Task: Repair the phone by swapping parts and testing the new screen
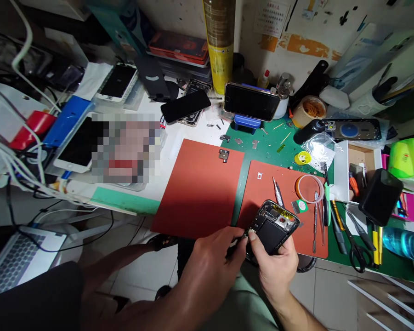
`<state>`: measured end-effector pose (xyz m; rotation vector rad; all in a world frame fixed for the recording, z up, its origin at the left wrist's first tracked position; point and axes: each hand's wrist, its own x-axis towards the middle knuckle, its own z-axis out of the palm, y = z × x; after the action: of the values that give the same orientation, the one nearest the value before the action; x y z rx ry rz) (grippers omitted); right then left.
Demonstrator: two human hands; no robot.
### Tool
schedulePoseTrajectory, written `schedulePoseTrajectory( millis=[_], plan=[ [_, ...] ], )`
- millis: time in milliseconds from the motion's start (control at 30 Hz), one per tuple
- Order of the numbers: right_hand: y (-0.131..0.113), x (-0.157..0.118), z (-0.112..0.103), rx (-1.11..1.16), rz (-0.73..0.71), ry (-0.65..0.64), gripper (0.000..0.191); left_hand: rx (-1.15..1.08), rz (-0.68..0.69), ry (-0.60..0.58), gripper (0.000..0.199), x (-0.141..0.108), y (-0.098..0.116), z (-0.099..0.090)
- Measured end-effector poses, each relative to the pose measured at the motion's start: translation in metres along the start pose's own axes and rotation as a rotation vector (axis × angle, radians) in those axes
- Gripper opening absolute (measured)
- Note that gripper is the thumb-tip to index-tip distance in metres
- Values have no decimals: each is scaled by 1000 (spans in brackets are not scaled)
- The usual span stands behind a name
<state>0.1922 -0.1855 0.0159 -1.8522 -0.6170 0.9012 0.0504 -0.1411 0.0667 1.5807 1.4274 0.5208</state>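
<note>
An opened phone (269,233), its inner board, dark battery and camera area exposed, is tilted over the front edge of the bench. My right hand (279,264) grips it from below and the right side, with the thumb lying on its left edge. At that same edge, my left hand (222,255) is closed in a pinch; whatever lies between its fingertips is too small to make out. Just behind the phone, a screwdriver (278,192) rests on the right brown mat (262,188). A small metal part (224,155) lies on the left brown mat (200,184).
Tweezers (315,225), a tape roll (309,188) and scissors (360,253) lie at right, near a bottle (405,243). A phone (251,102) stands on a blue holder behind. More phones and cables fill the left. Another person's leg (120,264) shows below the bench.
</note>
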Motion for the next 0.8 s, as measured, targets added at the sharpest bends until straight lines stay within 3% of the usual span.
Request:
schedulePoseTrajectory(
  millis=[67,267,567,800],
  plan=[
    [3,-2,1,-39,-54,48,45,37,-5,-6,15,-1,3,0],
    [15,-3,2,-61,-167,59,40,65,-81,-182,17,5,10,-10],
    [18,-6,2,-145,-301,119,37,258,156,2,19,2,1,9],
    [27,-8,2,-260,-404,202,36,281,198,19,26,3,0,16]
  ],
)
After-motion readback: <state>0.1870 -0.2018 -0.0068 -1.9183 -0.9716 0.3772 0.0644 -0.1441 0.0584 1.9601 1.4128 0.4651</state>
